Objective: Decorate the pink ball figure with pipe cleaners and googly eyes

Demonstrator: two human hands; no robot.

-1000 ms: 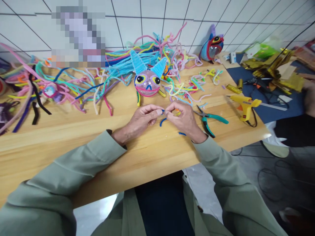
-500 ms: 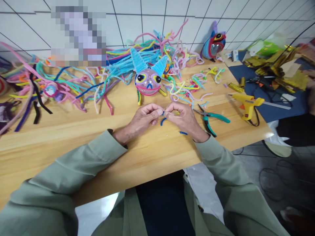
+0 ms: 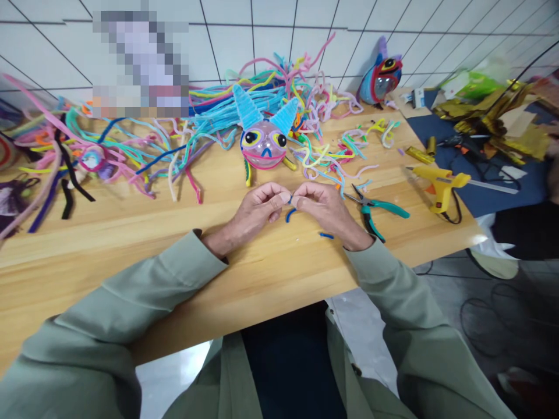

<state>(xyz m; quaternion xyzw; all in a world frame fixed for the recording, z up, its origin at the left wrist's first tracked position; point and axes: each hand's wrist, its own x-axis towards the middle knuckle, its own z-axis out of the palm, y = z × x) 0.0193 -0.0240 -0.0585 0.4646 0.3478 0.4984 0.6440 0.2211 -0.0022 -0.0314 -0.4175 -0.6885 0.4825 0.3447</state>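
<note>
My left hand (image 3: 265, 208) and my right hand (image 3: 322, 208) meet fingertip to fingertip over the table. Both pinch a short blue pipe cleaner piece (image 3: 290, 199), mostly hidden by the fingers. Just below lies a curved blue pipe cleaner piece (image 3: 290, 215), and another blue scrap (image 3: 326, 235) rests under my right wrist. Behind the hands sits a clear round mask-like head (image 3: 263, 145) with blue pipe cleaner ears, yellow-rimmed eyes and a pink mouth line. Pliers (image 3: 371, 205) with teal handles lie open to the right of my right hand.
A yellow glue gun (image 3: 441, 186) lies near the table's right edge. Heaps of coloured pipe cleaners (image 3: 244, 105) run along the tiled wall. A second decorated head (image 3: 381, 78) stands at the back right. Gold foil scraps (image 3: 484, 110) cover a blue surface beyond. The wooden table (image 3: 262, 285) ends at my lap.
My two hands stay together at the same spot, with slight finger movement at the blue piece. The whole view has shifted a little; other things lie as before.
</note>
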